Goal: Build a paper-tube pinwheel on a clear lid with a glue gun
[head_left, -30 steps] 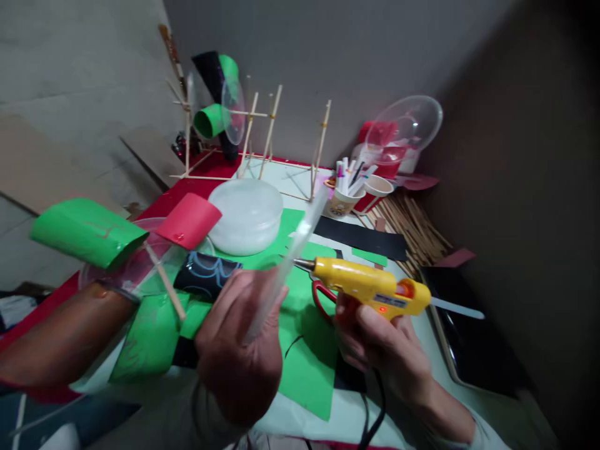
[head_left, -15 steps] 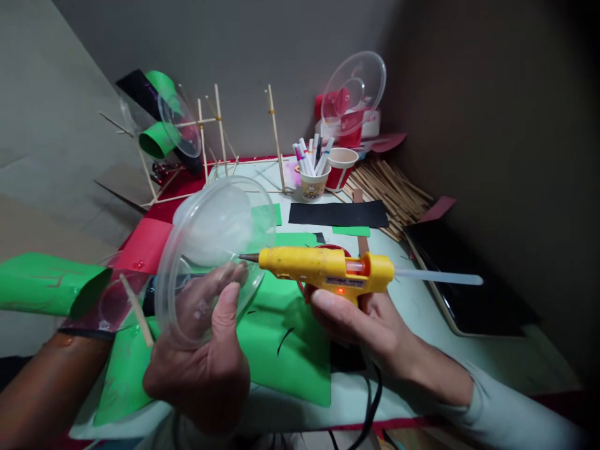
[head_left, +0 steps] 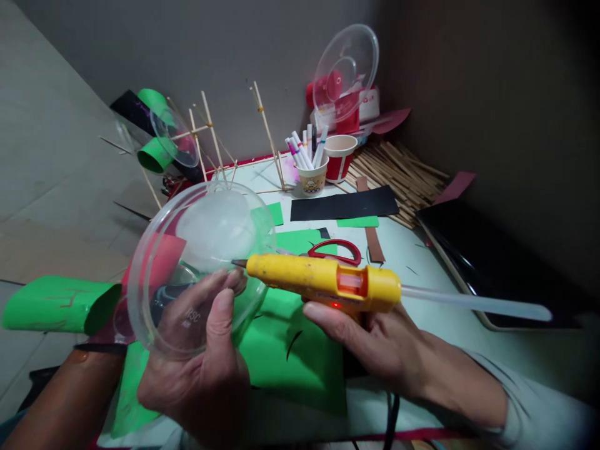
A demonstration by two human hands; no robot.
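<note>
clear plastic lid (head_left: 197,250) held tilted above the near table edge, its rim pinched by the left hand (head_left: 201,369), thumb over the front and fingers behind. yellow glue gun (head_left: 323,284) gripped firmly in the right hand (head_left: 375,344), level, its metal nozzle touching the lid's right side near the left fingertips; a glue stick projects from the rear. green paper (head_left: 290,356) lies on the table (head_left: 422,250) beneath both hands. red scissors (head_left: 335,250) just behind the gun. marker cup (head_left: 312,178) and stick frame (head_left: 220,144) farther back.
</note>
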